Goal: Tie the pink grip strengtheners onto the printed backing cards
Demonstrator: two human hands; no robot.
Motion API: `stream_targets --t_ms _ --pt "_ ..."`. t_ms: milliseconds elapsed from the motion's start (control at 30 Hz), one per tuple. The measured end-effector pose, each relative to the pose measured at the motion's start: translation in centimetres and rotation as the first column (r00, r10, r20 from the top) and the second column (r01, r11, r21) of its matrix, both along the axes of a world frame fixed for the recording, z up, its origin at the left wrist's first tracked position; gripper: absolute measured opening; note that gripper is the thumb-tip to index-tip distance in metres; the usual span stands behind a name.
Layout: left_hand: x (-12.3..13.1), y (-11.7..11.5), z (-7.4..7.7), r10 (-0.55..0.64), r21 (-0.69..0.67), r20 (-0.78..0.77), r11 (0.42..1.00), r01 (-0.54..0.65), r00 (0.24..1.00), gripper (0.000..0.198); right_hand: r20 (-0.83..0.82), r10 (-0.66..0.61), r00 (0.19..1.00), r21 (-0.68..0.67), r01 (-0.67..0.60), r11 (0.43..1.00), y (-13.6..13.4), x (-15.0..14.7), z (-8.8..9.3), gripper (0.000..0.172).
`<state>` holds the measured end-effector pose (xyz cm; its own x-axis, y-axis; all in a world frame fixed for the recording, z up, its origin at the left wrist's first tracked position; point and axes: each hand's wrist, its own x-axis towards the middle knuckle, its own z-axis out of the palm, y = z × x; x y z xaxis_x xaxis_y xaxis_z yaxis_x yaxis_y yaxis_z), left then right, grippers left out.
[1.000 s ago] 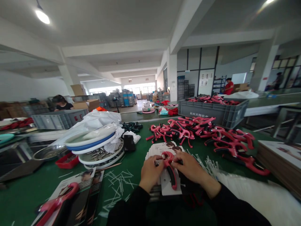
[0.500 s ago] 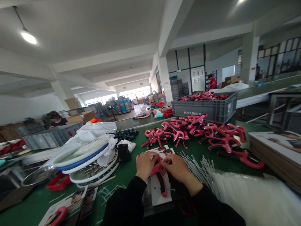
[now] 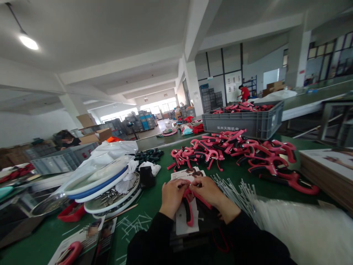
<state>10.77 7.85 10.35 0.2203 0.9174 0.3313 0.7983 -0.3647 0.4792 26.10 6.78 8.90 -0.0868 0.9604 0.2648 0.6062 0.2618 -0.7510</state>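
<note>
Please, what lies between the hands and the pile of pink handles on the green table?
A printed card lies there, past the left hand and right hand, in the head view.

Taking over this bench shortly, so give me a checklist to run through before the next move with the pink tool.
1. Left hand and right hand both on the pink tool: ok.
2. Pink tool lying on the white card: ok.
3. Pink tool fastened to the white card: cannot tell, the hands hide the join.
4. More pink tools within reach beyond the hands: ok.
5. White plastic ties at hand to the right: ok.
</note>
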Motion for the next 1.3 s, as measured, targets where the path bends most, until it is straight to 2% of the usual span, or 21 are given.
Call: stream_targets --t_ms 733,867,1100,1300 --pt "-0.6 -0.7 -0.8 -0.056 0.076 0.099 0.996 0.049 0.994 0.018 -0.015 0.007 1.000 -0.009 -0.007 1.000 0.2 -0.6 -0.5 0.023" --pt "-0.8 -0.4 -1.4 -0.079 0.089 0.146 0.994 0.066 0.986 0.017 -0.008 0.022 1.000 -0.006 -0.022 1.000 0.4 -0.5 -0.7 0.022" --pt "-1.2 0.2 -2.3 -0.202 0.100 0.266 0.978 0.181 0.943 0.016 0.014 0.025 1.000 -0.010 -0.025 1.000 0.4 -0.7 -0.6 0.020" --pt "-1.4 -0.4 -2.6 -0.208 0.091 0.327 0.978 0.189 0.922 0.021 0.022 0.005 1.000 -0.044 -0.004 0.999 0.8 -0.9 -0.4 0.019"
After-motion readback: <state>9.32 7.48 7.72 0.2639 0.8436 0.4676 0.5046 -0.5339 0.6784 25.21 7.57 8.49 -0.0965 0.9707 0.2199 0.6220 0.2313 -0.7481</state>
